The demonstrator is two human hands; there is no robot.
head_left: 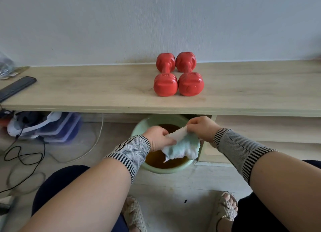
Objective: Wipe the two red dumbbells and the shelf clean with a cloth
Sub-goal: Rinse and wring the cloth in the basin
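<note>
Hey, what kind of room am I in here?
Probably a room at home: a low wooden shelf against a wall, a remote control on it, and a wash basin on the floor.

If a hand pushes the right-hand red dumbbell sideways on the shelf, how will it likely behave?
The right dumbbell will probably slide rather than roll, since its heads look flat-sided. It likely feels heavy for its size, being a solid weight. Pushed leftward, it would probably bump the left dumbbell, which lies right beside it on the shelf.

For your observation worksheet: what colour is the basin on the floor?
Pale green basin, seen in the head view.
</note>
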